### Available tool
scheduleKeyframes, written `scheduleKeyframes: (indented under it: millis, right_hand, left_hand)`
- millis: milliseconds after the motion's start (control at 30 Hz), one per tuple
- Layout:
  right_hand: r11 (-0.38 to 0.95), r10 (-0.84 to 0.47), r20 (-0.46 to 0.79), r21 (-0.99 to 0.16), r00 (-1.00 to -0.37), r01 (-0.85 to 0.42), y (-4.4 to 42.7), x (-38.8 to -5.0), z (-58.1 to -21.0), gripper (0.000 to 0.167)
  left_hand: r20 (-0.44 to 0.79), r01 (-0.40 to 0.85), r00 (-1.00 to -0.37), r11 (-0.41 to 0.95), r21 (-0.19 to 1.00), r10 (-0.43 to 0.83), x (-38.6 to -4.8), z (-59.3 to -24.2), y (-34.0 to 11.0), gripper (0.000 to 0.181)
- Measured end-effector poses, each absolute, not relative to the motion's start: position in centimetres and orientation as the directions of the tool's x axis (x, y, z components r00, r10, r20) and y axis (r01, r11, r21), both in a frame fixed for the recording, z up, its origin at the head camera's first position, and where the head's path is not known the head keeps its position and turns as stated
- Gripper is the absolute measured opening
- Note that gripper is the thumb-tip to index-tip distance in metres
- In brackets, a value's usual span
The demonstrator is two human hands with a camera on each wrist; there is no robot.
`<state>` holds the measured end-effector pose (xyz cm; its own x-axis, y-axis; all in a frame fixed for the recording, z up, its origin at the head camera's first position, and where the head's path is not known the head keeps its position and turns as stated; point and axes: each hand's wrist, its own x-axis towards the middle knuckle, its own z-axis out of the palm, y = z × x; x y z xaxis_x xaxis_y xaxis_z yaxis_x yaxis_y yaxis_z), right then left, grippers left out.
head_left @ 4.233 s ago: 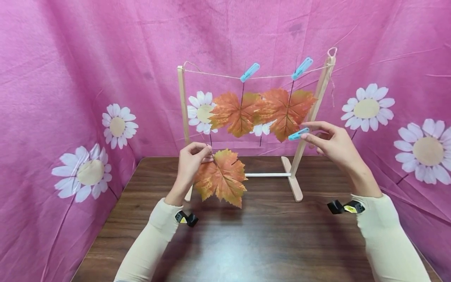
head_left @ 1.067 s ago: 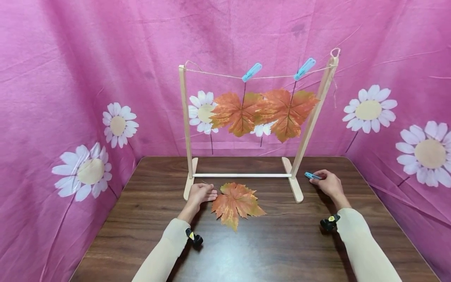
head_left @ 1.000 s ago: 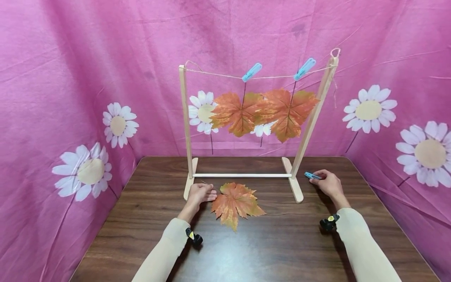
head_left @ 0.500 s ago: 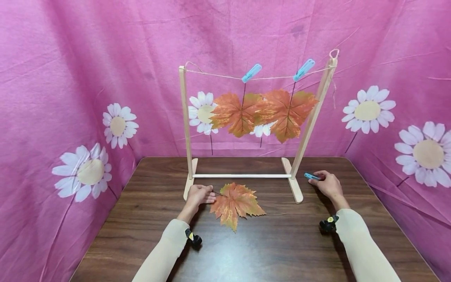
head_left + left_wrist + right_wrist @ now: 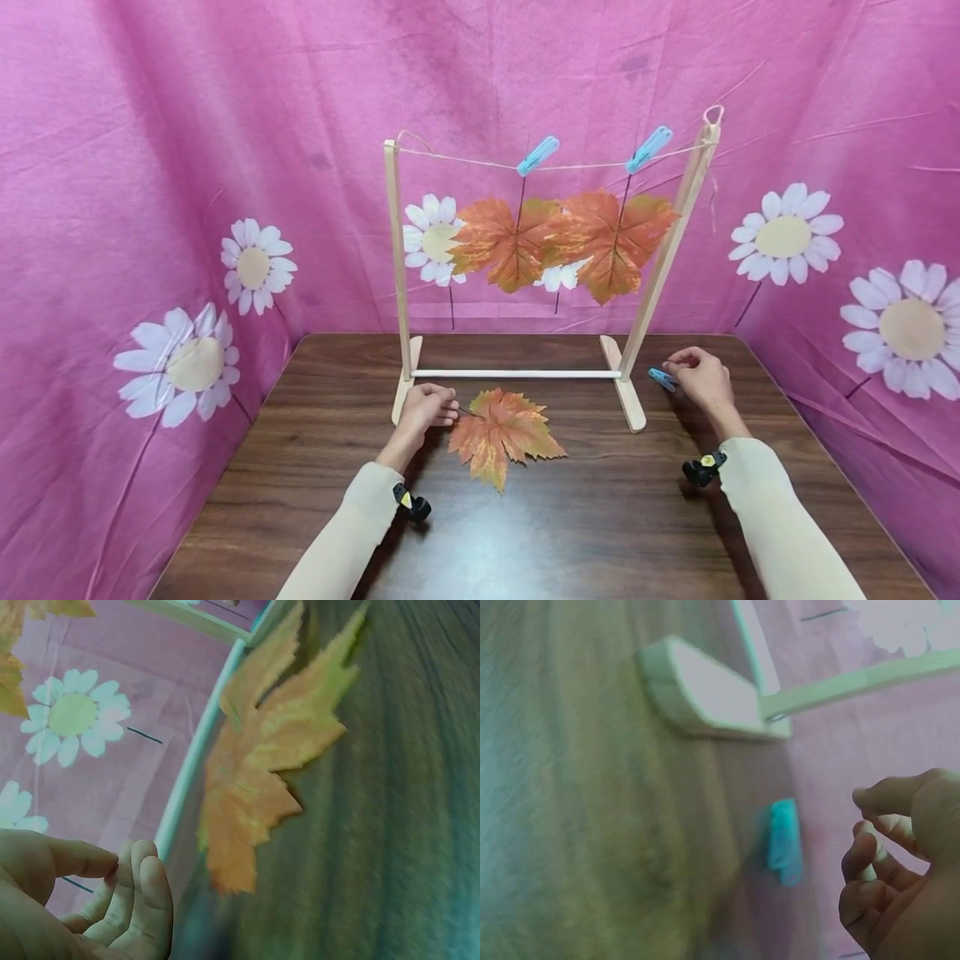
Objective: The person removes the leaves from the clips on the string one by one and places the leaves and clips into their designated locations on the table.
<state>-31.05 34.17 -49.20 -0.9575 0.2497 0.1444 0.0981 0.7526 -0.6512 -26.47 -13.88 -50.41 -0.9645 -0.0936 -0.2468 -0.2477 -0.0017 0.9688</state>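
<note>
An orange-green artificial maple leaf (image 5: 504, 437) lies on the table in front of the rack. My left hand (image 5: 426, 412) hovers just left of it, by the stem, with fingers loosely bent and nothing visible between them in the left wrist view. A light blue clothespin (image 5: 662, 379) lies on the table right of the rack. Beside and above it is my right hand (image 5: 900, 862), its fingers loosely curled, apart from the clothespin and holding nothing.
A wooden rack (image 5: 517, 374) carries a string (image 5: 465, 157). Two maple leaves (image 5: 513, 242) hang from it by blue clothespins (image 5: 538, 156), overlapping at their edges. A pink cloth (image 5: 337, 167) printed with white daisies surrounds the brown table (image 5: 585, 517) behind and at the sides.
The leaf and the clothespin, held in the air at first, have come down onto the table. Both hands have let go, and the right hand has lifted slightly off the clothespin.
</note>
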Motion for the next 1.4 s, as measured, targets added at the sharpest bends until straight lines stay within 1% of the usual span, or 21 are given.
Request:
scheduleKeyframes:
  millis: [200,267,367,533,700,967,1233,1400]
  right_hand:
    - [0.717,0.264,0.181,-0.694,-0.947,0.067,32.7,-30.7,-46.7,0.038]
    - [0.698,0.261,0.196,-0.715,-0.945,0.044,32.0,-30.6,-45.8,0.039]
    - [0.66,0.239,0.221,-0.752,-0.946,-0.009,30.9,-30.2,-44.1,0.038]
    - [0.569,0.189,0.296,-0.81,-0.936,-0.142,28.8,-29.6,-41.2,0.036]
    - [0.523,0.141,0.363,-0.817,-0.921,-0.243,27.0,-28.9,-39.2,0.036]
    - [0.483,0.095,0.406,-0.817,-0.909,-0.314,24.8,-27.6,-36.8,0.039]
    - [0.425,-0.002,0.435,-0.815,-0.9,-0.395,22.6,-26.7,-34.1,0.022]
    - [0.424,-0.041,0.433,-0.808,-0.9,-0.408,21.5,-26.3,-32.5,0.022]
  left_hand:
    - [-0.218,-0.217,-0.974,-0.016,0.976,-0.064,-26.3,-48.1,-13.5,0.016]
    - [-0.204,-0.204,-0.978,-0.024,0.979,-0.044,-26.3,-47.3,-13.3,0.016]
    - [-0.182,-0.181,-0.983,-0.043,0.983,-0.018,-26.2,-46.0,-13.1,0.016]
    - [-0.102,-0.102,-0.995,-0.07,0.992,0.01,-26.0,-43.5,-12.9,0.018]
    - [-0.045,-0.048,-0.998,-0.069,0.997,0.032,-25.8,-41.3,-12.7,0.016]
    - [0.011,0.007,-0.998,-0.075,0.997,0.054,-25.2,-38.3,-12.1,0.014]
    - [0.1,0.096,-0.993,-0.07,0.993,0.058,-25.2,-35.5,-11.5,0.014]
    - [0.159,0.156,-0.985,-0.058,0.986,0.066,-25.3,-33.8,-11.2,0.016]
